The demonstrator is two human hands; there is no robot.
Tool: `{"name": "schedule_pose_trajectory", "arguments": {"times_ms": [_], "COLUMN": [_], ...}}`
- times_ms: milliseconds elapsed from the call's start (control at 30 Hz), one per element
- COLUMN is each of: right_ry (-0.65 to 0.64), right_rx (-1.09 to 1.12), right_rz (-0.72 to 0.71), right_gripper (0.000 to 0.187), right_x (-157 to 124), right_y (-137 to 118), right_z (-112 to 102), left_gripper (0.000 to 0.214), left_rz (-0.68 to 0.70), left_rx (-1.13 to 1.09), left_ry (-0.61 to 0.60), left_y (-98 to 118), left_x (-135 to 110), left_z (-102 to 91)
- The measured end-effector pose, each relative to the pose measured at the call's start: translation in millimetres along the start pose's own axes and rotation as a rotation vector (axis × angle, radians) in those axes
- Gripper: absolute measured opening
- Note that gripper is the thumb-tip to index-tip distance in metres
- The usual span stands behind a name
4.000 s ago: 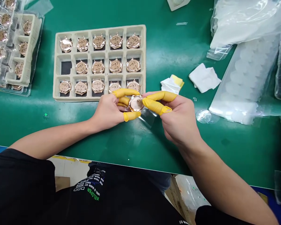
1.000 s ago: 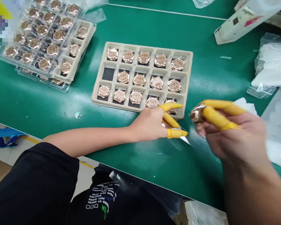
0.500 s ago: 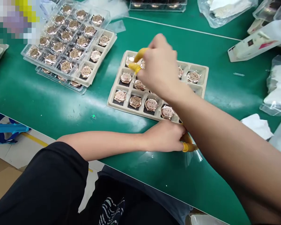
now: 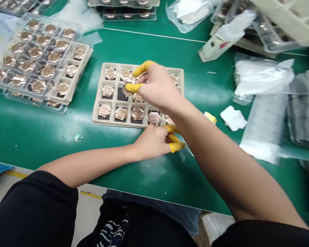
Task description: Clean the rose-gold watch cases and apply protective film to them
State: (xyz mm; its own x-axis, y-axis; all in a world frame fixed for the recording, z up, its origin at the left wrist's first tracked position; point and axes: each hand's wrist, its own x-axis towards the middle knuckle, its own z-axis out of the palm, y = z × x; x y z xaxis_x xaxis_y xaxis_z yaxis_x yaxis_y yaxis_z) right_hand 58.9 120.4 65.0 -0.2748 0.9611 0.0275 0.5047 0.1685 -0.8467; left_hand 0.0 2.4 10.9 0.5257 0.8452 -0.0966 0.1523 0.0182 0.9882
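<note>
A beige tray (image 4: 95,115) of rose-gold watch heads, lying backs up in dark-lined compartments, sits in front of me. With yellow finger cots on, my right hand (image 4: 157,84) reaches over it. Thumb and finger pinch a watch head (image 4: 125,88), tilted, just above a compartment (image 4: 122,95) in the middle row whose dark floor shows. My left hand (image 4: 157,142) is closed at the tray's near edge, also in yellow cots. From its fingers sticks out a piece of clear film (image 4: 186,147), partly hidden by my right forearm.
Stacked trays of watch heads (image 4: 38,85) stand at left, more trays (image 4: 130,14) at the back. On the right are a white bottle (image 4: 221,39), a bag of white pieces (image 4: 262,77), a crumpled white cloth (image 4: 233,118) and a clear plastic sheet (image 4: 264,127).
The view has swung right. My right hand has closed on a watch head and raised it from its middle-row compartment. My left hand stays by the tray's near edge.
</note>
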Motion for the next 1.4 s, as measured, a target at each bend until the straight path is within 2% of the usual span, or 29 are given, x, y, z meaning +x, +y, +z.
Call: {"name": "schedule_pose_trajectory", "arguments": {"times_ms": [100, 167, 233, 333, 433, 500, 567, 667, 700, 733, 800, 900, 1000, 1067, 1167, 1300, 1400], "right_ry": [0.084, 0.046, -0.01, -0.067, -0.069, -0.06, 0.105, 0.474, 0.52, 0.515, 0.484, 0.481, 0.273, 0.201, 0.248, 0.157, 0.239], "right_rx": [0.312, 0.481, 0.595, 0.709, 0.761, 0.706, 0.468, -0.116, -0.263, -0.362, -0.415, -0.268, -0.121, -0.148, -0.218, -0.133, -0.101], "right_rz": [0.169, 0.317, 0.485, 0.607, 0.539, 0.465, 0.35, 0.143, 0.109, 0.095, 0.083, -0.009, -0.206, -0.323, -0.363, -0.356, -0.373], "right_gripper": [0.039, 0.048, 0.055, 0.063, 0.067, 0.064, 0.054, 0.036, 0.031, 0.026, 0.016, 0.011, 0.009, 0.007, 0.008, 0.006, 0.002], "right_x": [-65.9, -109.4, -139.8, -157.4, -156.5, -154.2, -152.7, -151.4, -151.1, -151.1, -152.2, -156.1, -159.3, -159.8, -159.6, -159.3, -158.7], "right_y": [2.3, 16.7, 35.2, 54.4, 58.5, 61.8, 72.6, 100.9, 110.1, 117.2, 122.1, 105.6, 80.5, 71.1, 70.8, 77.6, 80.1], "right_z": [-51.2, -77.4, -90.3, -86.7, -75.2, -74.7, -83.0, -104.4, -111.1, -116.5, -122.3, -117.6, -99.9, -87.5, -78.6, -78.7, -78.8], "left_gripper": [0.055, 0.07, 0.076, 0.065, 0.065, 0.062, 0.058, 0.055, 0.055, 0.056, 0.056, 0.056, 0.058, 0.058, 0.059, 0.059, 0.059], "left_rz": [-0.077, -0.099, -0.081, -0.063, -0.044, -0.042, -0.046, -0.056, -0.06, -0.063, -0.061, -0.051, -0.059, -0.07, -0.093, -0.095, -0.102], "left_rx": [-0.213, -0.263, -0.245, -0.078, -0.061, -0.087, -0.094, -0.064, -0.049, -0.034, -0.011, -0.018, -0.067, -0.105, -0.172, -0.188, -0.172], "left_ry": [0.093, 0.116, 0.111, 0.09, 0.111, 0.128, 0.138, 0.157, 0.165, 0.171, 0.187, 0.198, 0.17, 0.151, 0.169, 0.148, 0.16], "left_y": [-1.0, -0.7, -0.1, 0.6, 0.1, -0.5, -0.8, -0.7, -0.7, -0.8, -1.1, -1.1, 0.4, 1.7, 3.0, 3.0, 2.5], "left_x": [1.4, 2.0, 1.3, -1.3, -3.4, -3.9, -3.9, -3.9, -4.0, -4.2, -4.7, -4.6, -3.4, -2.3, -1.4, -2.2, -2.8], "left_z": [2.5, 3.4, 3.3, 1.6, 0.0, -0.7, -1.1, -1.3, -1.1, -0.9, -0.2, 0.7, 0.8, 0.8, 1.0, 1.8, 2.4]}}
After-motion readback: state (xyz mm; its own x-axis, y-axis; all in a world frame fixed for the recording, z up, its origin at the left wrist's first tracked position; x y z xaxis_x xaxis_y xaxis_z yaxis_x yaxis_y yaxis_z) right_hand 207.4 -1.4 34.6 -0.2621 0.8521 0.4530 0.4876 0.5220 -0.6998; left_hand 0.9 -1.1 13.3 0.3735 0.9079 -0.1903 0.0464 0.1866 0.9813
